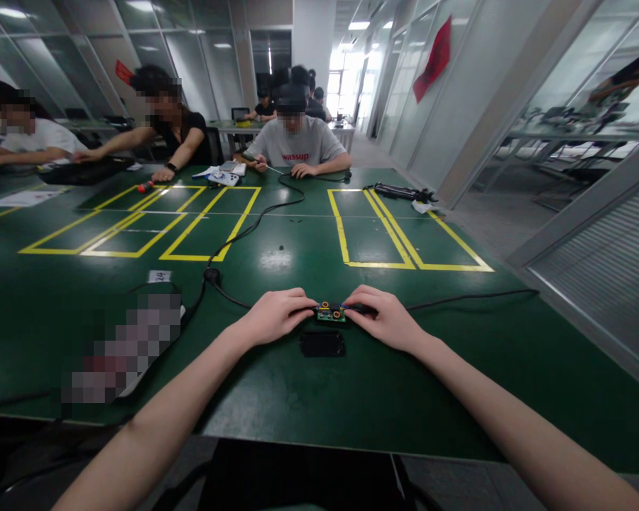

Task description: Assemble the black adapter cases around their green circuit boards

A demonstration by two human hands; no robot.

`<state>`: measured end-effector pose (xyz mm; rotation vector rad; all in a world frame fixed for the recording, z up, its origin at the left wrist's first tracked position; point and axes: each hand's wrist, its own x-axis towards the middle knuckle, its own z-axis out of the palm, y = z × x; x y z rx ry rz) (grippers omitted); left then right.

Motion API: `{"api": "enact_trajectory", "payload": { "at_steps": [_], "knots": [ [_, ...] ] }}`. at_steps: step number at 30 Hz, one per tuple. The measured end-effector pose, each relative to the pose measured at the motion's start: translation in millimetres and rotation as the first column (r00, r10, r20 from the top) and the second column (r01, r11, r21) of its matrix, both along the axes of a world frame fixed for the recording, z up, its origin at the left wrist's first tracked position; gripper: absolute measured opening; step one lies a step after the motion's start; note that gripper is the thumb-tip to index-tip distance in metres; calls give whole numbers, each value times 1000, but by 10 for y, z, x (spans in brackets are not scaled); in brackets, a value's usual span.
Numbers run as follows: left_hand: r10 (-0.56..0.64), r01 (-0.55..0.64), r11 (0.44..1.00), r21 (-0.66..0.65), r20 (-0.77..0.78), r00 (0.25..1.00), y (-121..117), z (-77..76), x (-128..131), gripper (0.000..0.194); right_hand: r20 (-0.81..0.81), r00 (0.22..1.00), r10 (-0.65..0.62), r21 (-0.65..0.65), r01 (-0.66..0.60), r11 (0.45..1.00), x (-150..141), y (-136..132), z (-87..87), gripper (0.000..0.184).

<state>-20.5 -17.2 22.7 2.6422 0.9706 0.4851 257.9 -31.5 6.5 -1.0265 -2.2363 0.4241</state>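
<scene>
A small green circuit board [331,313] with copper-wound ring coils lies in front of me, between my two hands. My left hand [280,313] pinches its left end with thumb and fingers, where a black cable [231,299] runs in. At the opposite end, my right hand [383,316] is closed in a similar pinch, with a black cable [471,298] leading away to the right. The fingertips hide whether they press on the board's edge or on the cable ends. Just nearer to me, a flat black plastic cover [322,343] lies apart on the table.
The green table [277,397] bears yellow tape rectangles [380,266]. A blurred-out long object [128,348] lies at left beside a label [160,276]. A cable junction [211,275] sits left of my hands. Across the table, a person [298,142] works; others sit at far left.
</scene>
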Motion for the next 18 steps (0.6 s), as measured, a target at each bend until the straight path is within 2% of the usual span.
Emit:
{"api": "enact_trajectory", "payload": {
  "at_steps": [5, 8, 14, 18],
  "knots": [
    [-13, 13, 1000, -13, -28, 1000, -25, -2, 30, 26, 18, 998, 58, -42, -57, 997, 36, 24, 6, 18],
    [3, -3, 1000, -5, -45, 999, -41, -5, 45, 24, 24, 998, 52, -61, -50, 997, 51, 38, -8, 16],
    [36, -35, 999, -12, 38, 999, -35, -20, 35, 25, 53, 998, 23, -108, -18, 994, 70, 17, 23, 15],
    [28, -28, 1000, -2, 30, 999, -18, -38, 32, 24, 79, 996, 35, -58, -31, 998, 72, 11, 53, 17]
  ]
}}
